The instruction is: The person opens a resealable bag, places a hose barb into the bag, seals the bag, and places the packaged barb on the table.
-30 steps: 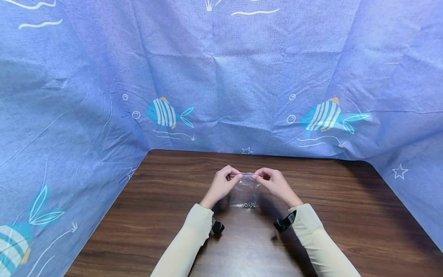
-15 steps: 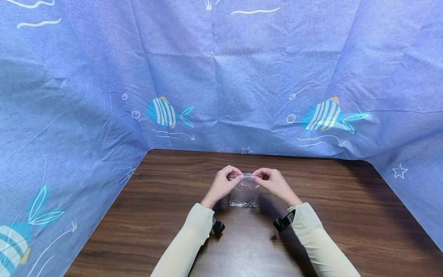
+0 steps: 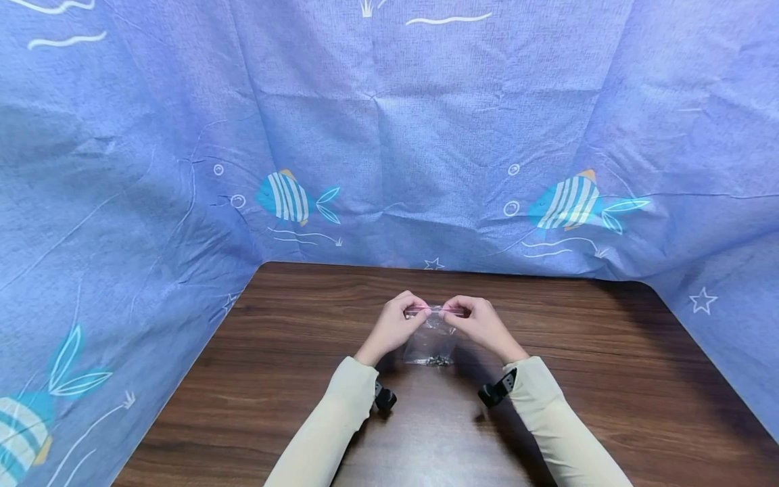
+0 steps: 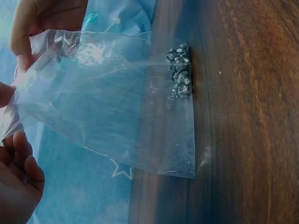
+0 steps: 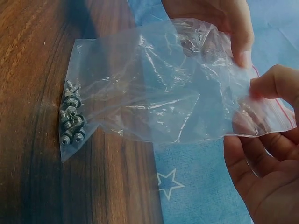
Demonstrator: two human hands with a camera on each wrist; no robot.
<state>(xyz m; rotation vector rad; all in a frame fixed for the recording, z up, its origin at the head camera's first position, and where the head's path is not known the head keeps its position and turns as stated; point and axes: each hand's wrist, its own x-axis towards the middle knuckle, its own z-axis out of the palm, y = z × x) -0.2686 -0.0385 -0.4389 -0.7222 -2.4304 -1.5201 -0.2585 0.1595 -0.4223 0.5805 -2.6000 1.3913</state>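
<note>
A clear plastic zip bag (image 3: 424,343) with a reddish line along its top hangs upright between my hands. My left hand (image 3: 394,327) pinches the left part of its top edge between thumb and fingers. At the right part, my right hand (image 3: 485,327) pinches the same edge, the two thumbs close together. Small silvery metal pieces (image 5: 72,115), several of them and like nuts or short screws, lie heaped in one bottom corner of the bag. The left wrist view shows the bag's bottom edge right at the tabletop, with the metal pieces (image 4: 179,72) gathered there.
A dark brown wooden table (image 3: 274,379) lies under both hands. Behind it and along the sides hangs a blue cloth (image 3: 438,135) printed with fish and stars. A black camera (image 3: 385,398) is strapped to the left wrist, another black camera (image 3: 491,394) to the right.
Both hands have slid slightly inward along the bag's top edge, so the thumbs are closer together. The reddish line shows more plainly. The metal pieces stay at the bottom.
</note>
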